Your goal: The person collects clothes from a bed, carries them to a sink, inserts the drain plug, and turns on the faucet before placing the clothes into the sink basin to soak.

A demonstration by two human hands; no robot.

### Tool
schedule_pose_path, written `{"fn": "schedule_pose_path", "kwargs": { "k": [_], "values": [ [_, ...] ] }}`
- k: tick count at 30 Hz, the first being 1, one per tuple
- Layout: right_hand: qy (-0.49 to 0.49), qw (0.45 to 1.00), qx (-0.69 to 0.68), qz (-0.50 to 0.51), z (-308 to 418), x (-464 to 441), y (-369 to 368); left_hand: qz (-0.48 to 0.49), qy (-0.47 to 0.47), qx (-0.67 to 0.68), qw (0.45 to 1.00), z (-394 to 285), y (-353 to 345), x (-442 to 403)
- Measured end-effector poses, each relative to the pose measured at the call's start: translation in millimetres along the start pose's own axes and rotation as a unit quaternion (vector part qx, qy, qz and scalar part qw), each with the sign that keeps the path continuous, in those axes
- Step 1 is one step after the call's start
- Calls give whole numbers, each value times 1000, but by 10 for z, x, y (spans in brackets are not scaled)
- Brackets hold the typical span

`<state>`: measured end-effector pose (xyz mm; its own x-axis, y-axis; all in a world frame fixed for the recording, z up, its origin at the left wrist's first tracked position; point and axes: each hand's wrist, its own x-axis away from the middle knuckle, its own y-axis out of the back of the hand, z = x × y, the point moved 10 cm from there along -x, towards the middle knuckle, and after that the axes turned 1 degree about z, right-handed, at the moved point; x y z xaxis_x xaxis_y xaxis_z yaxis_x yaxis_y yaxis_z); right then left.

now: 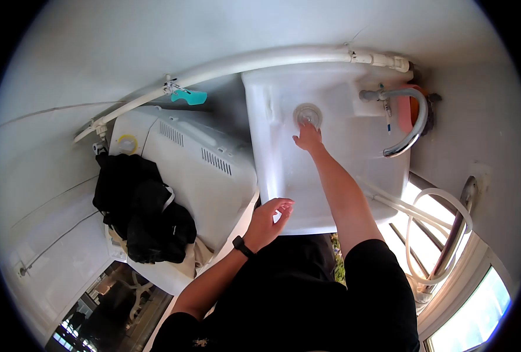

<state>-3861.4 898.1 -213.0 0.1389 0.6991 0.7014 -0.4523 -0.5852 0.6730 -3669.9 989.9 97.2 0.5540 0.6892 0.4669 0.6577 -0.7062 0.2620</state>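
In the head view, my right hand (309,138) reaches down into the white sink (354,152). Its fingertips are at the round drain strainer (308,114), and the thumb sticks out to the side. Whether the fingertips press on the strainer or only hover over it, I cannot tell. My left hand (269,222) hangs in front of the sink's near left edge, its fingers loosely bent and apart from the thumb, with nothing in it. A black band (243,246) is around my left wrist.
A curved metal faucet (416,126) stands at the sink's right. Left of the sink is a white washing machine (196,176) with black cloth (143,205) on it. A white pipe (243,66) with a teal tag (190,97) runs along the wall. A pale hose (416,234) loops at right.
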Motion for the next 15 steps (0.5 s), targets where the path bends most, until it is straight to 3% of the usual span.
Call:
{"fn": "schedule_pose_path", "kwargs": {
  "k": [4,6,7,10,12,14,15],
  "values": [
    [-45,998,-40,-23,-96,-188,64,-13,-16,-14,1000,-145,-63,107],
    [-74,996,-17,-50,-128,-249,5,-19,-3,-10,1000,-104,-91,175],
    [-77,995,-68,14,-185,-350,-199,-20,4,-6,1000,-68,-106,221],
    [-73,997,-32,-22,-156,-287,-219,-21,64,1,998,221,-199,395],
    [-62,996,17,-54,-59,-69,-30,-39,-17,-123,991,244,-295,427],
    [43,979,-118,-162,-65,-79,-155,-73,-92,-292,949,-138,-250,489],
    [105,955,-189,-202,-6,-3,-214,-40,-87,-244,965,-82,-319,467]
  ]
}}
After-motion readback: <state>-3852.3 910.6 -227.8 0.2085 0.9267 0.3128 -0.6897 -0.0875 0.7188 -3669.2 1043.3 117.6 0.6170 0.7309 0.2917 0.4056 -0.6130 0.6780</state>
